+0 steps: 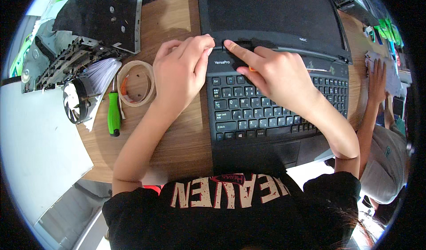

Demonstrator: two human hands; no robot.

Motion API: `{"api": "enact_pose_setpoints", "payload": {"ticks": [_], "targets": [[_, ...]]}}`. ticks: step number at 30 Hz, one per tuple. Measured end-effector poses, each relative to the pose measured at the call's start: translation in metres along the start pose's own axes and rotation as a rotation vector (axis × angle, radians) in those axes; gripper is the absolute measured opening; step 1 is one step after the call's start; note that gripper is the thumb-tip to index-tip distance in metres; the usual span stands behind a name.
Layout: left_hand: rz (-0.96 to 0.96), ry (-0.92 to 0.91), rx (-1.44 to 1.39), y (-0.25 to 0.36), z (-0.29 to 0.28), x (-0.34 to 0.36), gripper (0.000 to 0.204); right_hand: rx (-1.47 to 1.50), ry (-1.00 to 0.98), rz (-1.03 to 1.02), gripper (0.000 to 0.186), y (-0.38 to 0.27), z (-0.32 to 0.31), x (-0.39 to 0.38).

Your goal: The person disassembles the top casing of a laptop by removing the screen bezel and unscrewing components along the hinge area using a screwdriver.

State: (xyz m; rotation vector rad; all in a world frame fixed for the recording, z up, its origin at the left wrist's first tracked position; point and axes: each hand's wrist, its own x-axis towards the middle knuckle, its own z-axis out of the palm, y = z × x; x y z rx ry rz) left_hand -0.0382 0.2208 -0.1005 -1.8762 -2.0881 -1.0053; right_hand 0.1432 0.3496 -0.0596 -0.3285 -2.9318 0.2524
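An open black laptop (275, 112) lies on a round wooden table (177, 139), its screen folded far back. My left hand (182, 68) rests at the laptop's left hinge corner, fingers curled with their tips on the strip above the keyboard. My right hand (270, 74) lies over the upper keyboard, index finger pressing the hinge strip (288, 46) next to the left fingertips. A small orange thing (252, 69) shows under the right hand; whether the hand grips it is unclear.
A green-handled screwdriver (114, 114) and a roll of clear tape (136, 83) lie left of the laptop. Dismantled metal parts (84, 32), a fan (76, 100) and papers sit farther left. Another person's arm (375, 94) reaches onto the table at the right.
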Motion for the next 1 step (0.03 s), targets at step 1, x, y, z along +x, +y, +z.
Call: {"api": "enact_pose_setpoints", "payload": {"ticks": [1], "targets": [[0.007,-0.005,0.005,-0.0022,-0.0002,-0.0007,0.019,0.059,-0.005,-0.008,0.048,0.0041,-0.003,0.0015]]}}
